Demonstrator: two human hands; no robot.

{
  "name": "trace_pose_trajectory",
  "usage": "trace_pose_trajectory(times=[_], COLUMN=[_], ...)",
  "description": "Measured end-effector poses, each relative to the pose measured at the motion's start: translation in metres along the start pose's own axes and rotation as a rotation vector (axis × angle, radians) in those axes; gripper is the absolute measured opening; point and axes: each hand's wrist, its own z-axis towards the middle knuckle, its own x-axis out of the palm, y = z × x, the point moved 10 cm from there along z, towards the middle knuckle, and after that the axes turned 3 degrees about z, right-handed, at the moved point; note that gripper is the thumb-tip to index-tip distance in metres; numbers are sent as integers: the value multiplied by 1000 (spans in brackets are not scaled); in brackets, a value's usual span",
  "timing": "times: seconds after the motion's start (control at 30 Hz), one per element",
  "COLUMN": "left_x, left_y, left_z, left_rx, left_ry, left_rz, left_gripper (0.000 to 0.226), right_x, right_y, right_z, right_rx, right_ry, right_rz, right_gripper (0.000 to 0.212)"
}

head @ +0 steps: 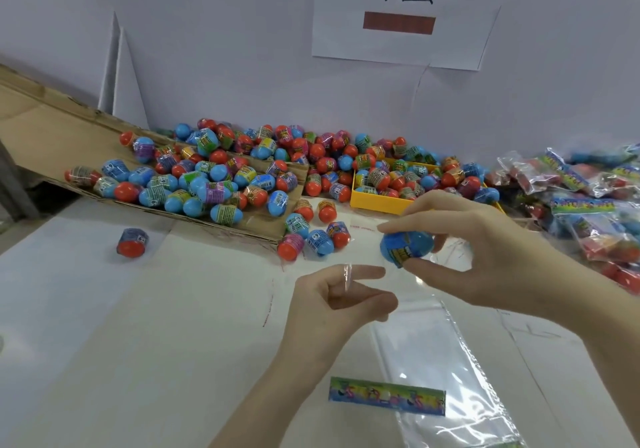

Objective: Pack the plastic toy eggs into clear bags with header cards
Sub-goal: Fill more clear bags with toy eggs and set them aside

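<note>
Head view: with right hand (485, 250) fingers pinching blue egg (405, 245) and left hand (341, 295) pinching clear bag (433, 336) mouth, best spread mouth wide before feeding in.

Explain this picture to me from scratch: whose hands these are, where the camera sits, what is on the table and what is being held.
There is no machine here. A person packs toys by hand, and the single picture comes from a camera worn on their head, looking forward and down.

The right hand holds a blue toy egg in its fingers. The left hand pinches the mouth of a clear bag, whose printed header card lies near the viewer on the white table.

Further back, a heap of red and blue eggs lies on flattened cardboard, and more fill a yellow tray. One red egg lies alone on the left. Finished bags pile up on the right. A paper sign hangs on the wall.
</note>
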Motion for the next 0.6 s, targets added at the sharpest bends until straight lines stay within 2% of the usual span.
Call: trace_pose_trajectory(times=[0.1,0.17,0.3,0.37,0.43,0.6], left_x=[-2,-1,-1,-1,-2,-2], left_y=[0,-1,-5,-7,-5,-6], left_z=[0,0,-2,-2,-2,-2], left_rx=[-3,1,34,39,27,38], left_ry=[-30,-23,-15,-25,-44,-39], left_rz=[4,12,47,62,60,34], left_gripper=[23,23,27,30,31,28], right_x=[-10,-12,2,11,14,11], right_y=[-3,-6,-8,-9,-10,-11], right_z=[-4,-6,-4,-5,-7,-10], right_rx=[23,59,97,115,118,145], right_ry=[-129,-174,-110,-86,-110,-186], right_rz=[148,283,345,484,610,631], right_gripper=[48,36,34,36,38,42])
